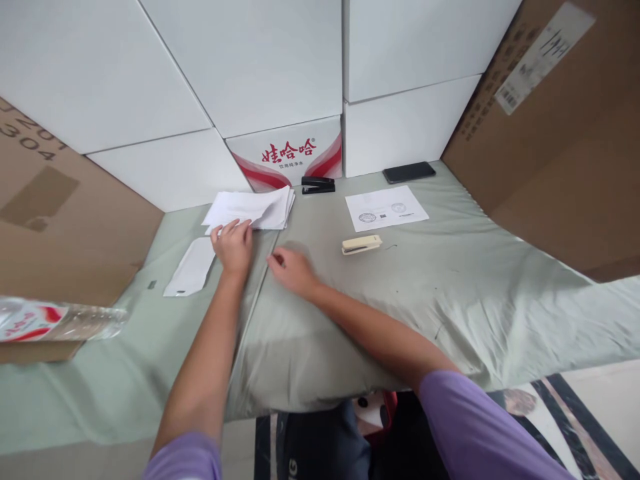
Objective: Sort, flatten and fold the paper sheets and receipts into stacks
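the left hand (233, 245) lies flat on the near corner of the paper stack (253, 209), fingers spread and touching the top sheet, grip released, holding nothing. the stack sits on the desk (450, 287), which is covered in a pale green cloth, close to the back boxes and fanned a little to the right. just left of the hand lies a single folded sheet (191, 267), apart from the stack. the right hand (293, 269) rests on the cloth just right of the left hand, fingers loosely curled, grip released on nothing. a beige stapler (361, 245) lies to its right, near but not touching it. behind that is a printed sheet (386, 208) with stamps, and further back a black stapler (318, 185) and a dark phone (409, 172). white boxes (260, 73) are stacked along the back, all closed, so their contents cannot be told; one bears red lettering (290, 153). brown cartons (565, 140) stand at both sides, also shut. at the left edge a plastic bottle (55, 321) lies on its side; whether anything is in it cannot be told
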